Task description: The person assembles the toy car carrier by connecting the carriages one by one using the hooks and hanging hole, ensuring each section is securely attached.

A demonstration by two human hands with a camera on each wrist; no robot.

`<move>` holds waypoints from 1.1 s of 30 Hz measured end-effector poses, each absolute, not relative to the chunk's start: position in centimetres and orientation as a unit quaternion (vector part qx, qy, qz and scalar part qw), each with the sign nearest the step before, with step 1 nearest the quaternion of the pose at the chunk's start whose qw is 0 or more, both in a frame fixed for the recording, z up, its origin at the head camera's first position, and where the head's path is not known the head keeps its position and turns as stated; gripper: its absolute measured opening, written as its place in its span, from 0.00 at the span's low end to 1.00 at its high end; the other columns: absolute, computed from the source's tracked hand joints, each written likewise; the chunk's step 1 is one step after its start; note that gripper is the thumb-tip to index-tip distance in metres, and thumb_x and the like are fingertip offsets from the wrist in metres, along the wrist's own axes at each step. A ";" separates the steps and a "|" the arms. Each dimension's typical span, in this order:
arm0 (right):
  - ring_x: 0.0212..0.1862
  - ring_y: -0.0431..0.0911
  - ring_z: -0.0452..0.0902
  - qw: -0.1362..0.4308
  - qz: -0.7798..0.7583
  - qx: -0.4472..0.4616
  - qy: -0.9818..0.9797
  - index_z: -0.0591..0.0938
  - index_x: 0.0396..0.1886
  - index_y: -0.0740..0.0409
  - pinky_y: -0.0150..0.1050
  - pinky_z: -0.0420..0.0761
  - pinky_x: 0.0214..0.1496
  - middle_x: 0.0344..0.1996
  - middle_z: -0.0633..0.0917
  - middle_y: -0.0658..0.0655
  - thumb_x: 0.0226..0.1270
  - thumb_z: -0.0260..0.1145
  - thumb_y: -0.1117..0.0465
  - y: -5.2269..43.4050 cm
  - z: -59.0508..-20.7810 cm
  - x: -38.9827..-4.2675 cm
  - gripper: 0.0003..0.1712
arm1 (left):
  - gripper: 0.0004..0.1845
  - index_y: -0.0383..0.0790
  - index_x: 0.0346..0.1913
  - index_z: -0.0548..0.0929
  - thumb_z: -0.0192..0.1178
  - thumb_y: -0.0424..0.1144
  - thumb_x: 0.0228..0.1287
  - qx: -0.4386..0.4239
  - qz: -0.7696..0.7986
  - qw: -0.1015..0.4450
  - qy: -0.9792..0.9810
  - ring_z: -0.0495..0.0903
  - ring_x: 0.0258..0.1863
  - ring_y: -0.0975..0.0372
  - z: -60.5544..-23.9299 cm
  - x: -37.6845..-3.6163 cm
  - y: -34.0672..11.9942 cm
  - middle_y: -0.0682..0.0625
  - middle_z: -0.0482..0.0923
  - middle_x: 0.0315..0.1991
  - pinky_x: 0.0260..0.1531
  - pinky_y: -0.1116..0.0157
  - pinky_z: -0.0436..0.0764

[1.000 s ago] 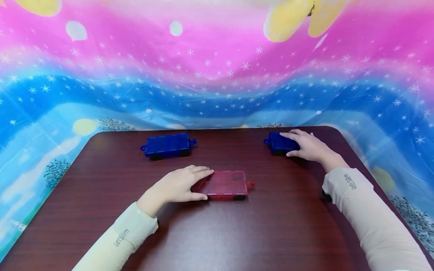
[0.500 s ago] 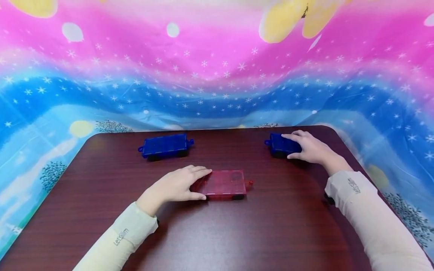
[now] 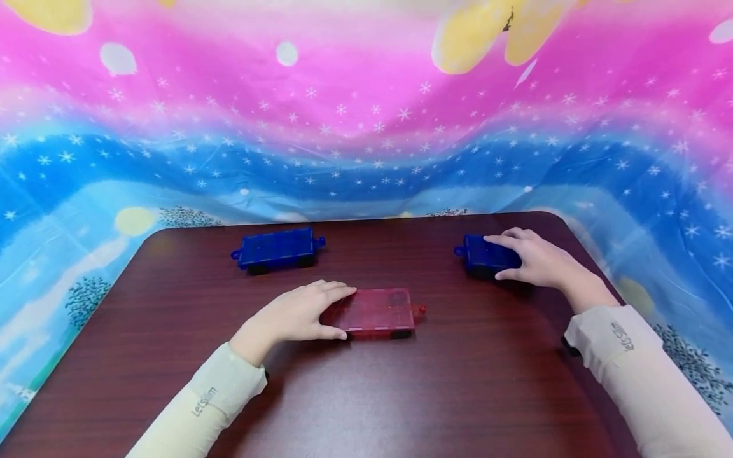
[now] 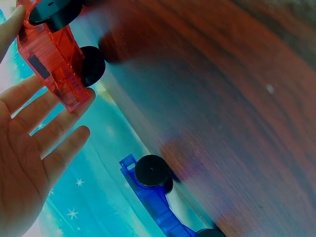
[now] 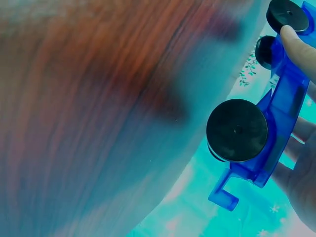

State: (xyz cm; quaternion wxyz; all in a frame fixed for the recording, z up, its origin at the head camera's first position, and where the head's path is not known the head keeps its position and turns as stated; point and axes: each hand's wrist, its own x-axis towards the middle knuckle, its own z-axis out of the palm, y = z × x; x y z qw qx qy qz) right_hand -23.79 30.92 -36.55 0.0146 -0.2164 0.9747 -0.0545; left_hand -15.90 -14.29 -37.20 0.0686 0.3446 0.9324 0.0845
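Blue translucent plastic makes up the right toy car (image 3: pixel 487 256), which sits nearer and farther right on the table (image 3: pixel 366 394) than in the head view of a second ago. The right hand (image 3: pixel 541 257) has shifted along with it, and its sleeve (image 3: pixel 624 356) reaches in farther from the right edge. The left hand (image 3: pixel 292 312) and the red toy car (image 3: pixel 380 310) show no clear move beyond a slight drift of the whole view.

Gripped by its right end, the right toy car extends to the left of the right hand, with the thumb along the near side and the fingers at the far side; the hand is spread only about as wide as the car's body. Its loop points left.

Nearer and left of it, the left hand holds the left end of the red toy car between thumb and spaced fingers, the thumb on the near side. The rest of that car lies to the right of the hand, its peg pointing right.

Far left stands another blue toy car (image 3: pixel 275 248), well apart from both hands. Behind the table hangs a pink and blue cloth (image 3: pixel 355 114) printed with snowflakes.
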 end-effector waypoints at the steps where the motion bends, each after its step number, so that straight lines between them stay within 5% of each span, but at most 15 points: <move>1: 0.61 0.60 0.61 0.016 -0.054 -0.216 0.975 0.65 0.68 0.41 0.62 0.71 0.51 0.59 0.69 0.63 0.49 0.72 0.44 30.9 -36.5 -23.6 0.45 | 0.42 0.51 0.68 0.64 0.60 0.65 0.51 0.344 0.085 0.070 0.932 0.66 0.64 0.60 -37.2 -15.9 -14.3 0.53 0.66 0.65 0.61 0.59 0.69; 33: 0.56 0.53 0.65 -0.003 -0.049 -0.260 0.964 0.66 0.66 0.38 0.55 0.75 0.49 0.54 0.73 0.57 0.47 0.70 0.36 28.4 -34.7 -18.3 0.45 | 0.43 0.52 0.67 0.64 0.63 0.63 0.49 0.329 0.101 0.081 0.935 0.67 0.62 0.62 -37.2 -15.9 -14.0 0.54 0.67 0.64 0.61 0.59 0.69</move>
